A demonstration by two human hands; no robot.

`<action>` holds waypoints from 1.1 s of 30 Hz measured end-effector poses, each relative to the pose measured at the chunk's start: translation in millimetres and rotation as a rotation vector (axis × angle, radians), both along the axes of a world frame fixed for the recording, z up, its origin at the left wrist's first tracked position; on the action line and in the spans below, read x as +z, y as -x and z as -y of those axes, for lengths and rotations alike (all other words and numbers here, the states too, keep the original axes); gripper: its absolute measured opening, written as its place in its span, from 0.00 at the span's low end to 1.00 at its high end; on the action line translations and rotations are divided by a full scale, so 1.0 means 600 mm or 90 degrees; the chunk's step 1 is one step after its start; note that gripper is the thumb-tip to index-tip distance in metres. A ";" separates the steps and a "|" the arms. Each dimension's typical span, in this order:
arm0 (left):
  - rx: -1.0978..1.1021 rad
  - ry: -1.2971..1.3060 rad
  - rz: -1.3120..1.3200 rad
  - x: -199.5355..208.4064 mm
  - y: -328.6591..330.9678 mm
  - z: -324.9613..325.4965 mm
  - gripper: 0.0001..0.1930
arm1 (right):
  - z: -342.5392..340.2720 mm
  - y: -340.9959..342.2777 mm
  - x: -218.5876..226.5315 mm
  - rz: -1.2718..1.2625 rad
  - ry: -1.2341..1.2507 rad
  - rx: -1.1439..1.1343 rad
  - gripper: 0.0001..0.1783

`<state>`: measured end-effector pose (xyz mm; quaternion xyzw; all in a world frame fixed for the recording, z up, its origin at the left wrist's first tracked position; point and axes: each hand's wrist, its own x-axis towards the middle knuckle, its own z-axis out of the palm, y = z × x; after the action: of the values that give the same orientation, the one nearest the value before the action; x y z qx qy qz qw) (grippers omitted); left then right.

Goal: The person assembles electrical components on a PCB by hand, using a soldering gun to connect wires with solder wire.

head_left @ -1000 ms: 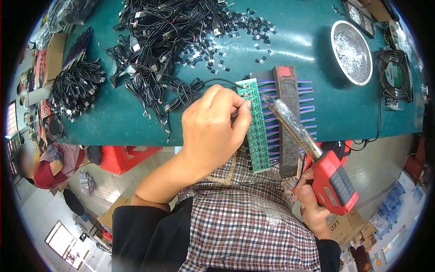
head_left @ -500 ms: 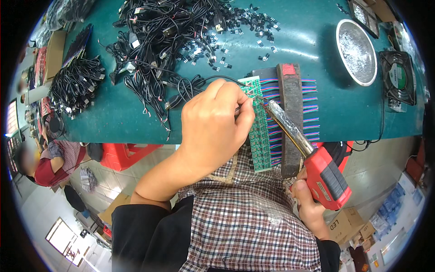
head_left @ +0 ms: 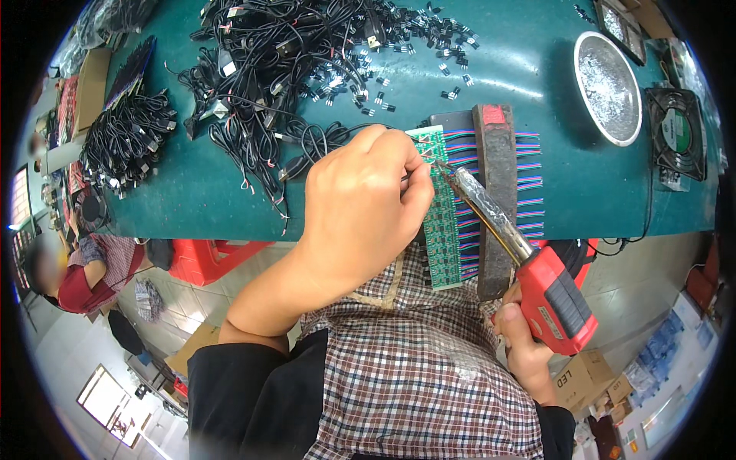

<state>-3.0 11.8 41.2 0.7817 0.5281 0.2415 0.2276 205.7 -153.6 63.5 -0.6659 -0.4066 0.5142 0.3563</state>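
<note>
My left hand is closed in a pinch at the left edge of a long green circuit board; a bit of black cable shows between thumb and fingers, the rest hidden by the hand. My right hand grips a red soldering gun with a dark grip panel. Its metal barrel points up and left, and the tip is at the board's upper part, close to my left fingertips. Striped ribbon wires run from the board's right side under a dark bar with a red end.
A heap of black cables lies at the back left, with small black parts scattered beside it. Bundled cables lie farther left. A white-rimmed bowl and a fan are at the right. Another person sits at far left.
My left hand has shifted very slightly upward and the black cable between hand and board top is less visible. The soldering gun stays nearly in place, its tip still by the board.
</note>
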 end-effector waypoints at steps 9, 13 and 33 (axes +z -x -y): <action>-0.001 0.000 -0.011 0.000 0.001 0.000 0.07 | -0.003 -0.002 0.018 -0.051 0.033 -0.065 0.07; -0.002 -0.002 -0.011 0.000 0.000 -0.001 0.07 | 0.006 -0.012 0.012 -0.002 0.012 0.008 0.09; 0.006 -0.008 -0.049 0.004 -0.001 0.004 0.07 | 0.005 0.001 0.012 -0.024 0.050 -0.034 0.08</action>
<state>-2.6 9.2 43.3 0.7893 0.5386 0.2159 0.2010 204.9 -156.5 70.6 -0.6801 -0.3618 0.5324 0.3509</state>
